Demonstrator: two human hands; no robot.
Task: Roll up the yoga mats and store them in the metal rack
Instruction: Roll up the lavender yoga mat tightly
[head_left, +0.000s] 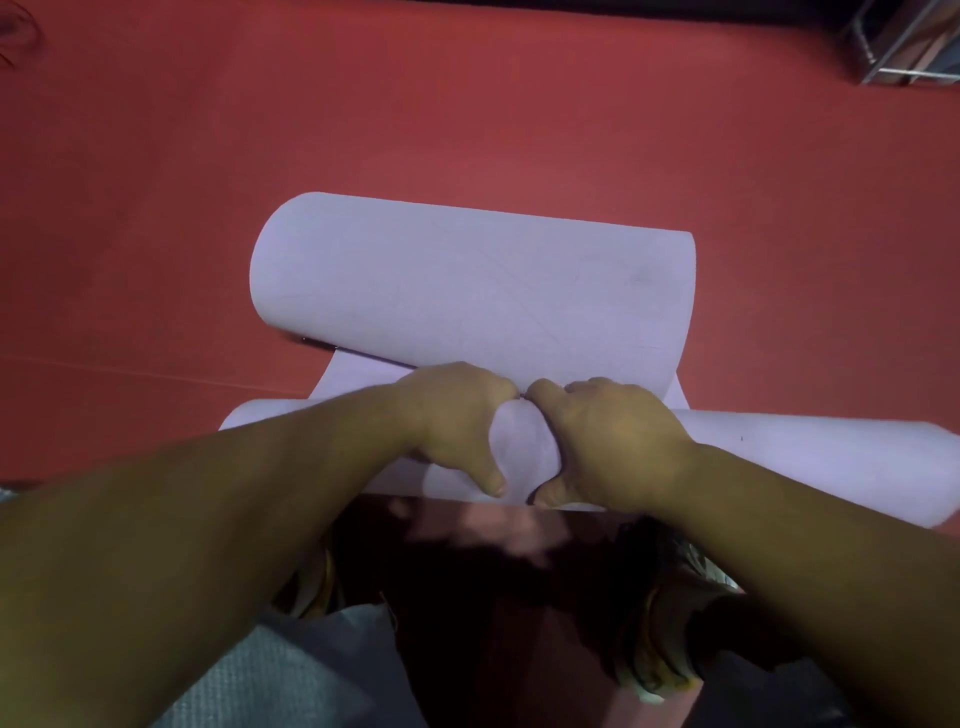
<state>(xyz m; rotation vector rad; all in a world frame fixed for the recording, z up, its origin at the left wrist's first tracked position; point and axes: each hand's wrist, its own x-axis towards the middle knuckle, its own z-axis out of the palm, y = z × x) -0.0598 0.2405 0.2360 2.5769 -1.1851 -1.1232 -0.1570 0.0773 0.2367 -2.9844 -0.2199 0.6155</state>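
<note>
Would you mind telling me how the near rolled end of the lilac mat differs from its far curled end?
The near rolled end is held by both hands, left hand and right hand, side by side at its middle; the far curled end is untouched. The near one lies by the person's legs; the far one lies out on the red floor, towards the metal rack. Both are the same lilac mat.

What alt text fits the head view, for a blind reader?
Both hands, left hand and right hand, grip the rolled near end of a lavender yoga mat on red floor. The mat's far end curls over; a metal rack stands at top right.
</note>
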